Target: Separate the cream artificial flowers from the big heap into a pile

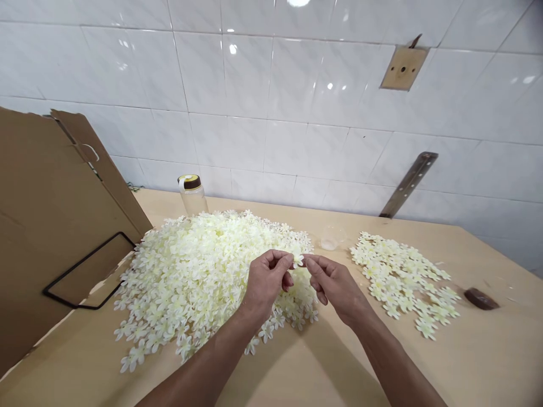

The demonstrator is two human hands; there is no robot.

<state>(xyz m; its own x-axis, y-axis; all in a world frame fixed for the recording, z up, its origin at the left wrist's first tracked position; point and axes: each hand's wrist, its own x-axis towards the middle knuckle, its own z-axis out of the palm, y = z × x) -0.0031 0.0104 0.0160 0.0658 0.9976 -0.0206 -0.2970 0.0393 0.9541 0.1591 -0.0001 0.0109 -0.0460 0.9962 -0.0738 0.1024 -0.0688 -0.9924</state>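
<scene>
— What do you have on the head camera?

— I see both hands together over the near right edge of the large flower heap [203, 265]. In the left hand [265, 282] I have a pale flower [297, 260] pinched between thumb and finger.

— And the right?

— The right hand [339, 285] has its thumb and forefinger close together at the flower's other side. I can't tell from here whether they grip it.

— What's around them?

— To my right, a smaller patch of flowers [394, 268] lies flat on the worktop [280, 379], with a dark brown object [481, 298] just beyond it. I make out a clear little container [332, 238] between the two groups. A bottle [194, 195] with a brown and yellow lid stands behind the heap, and cardboard [46, 215] rises on my left.
</scene>
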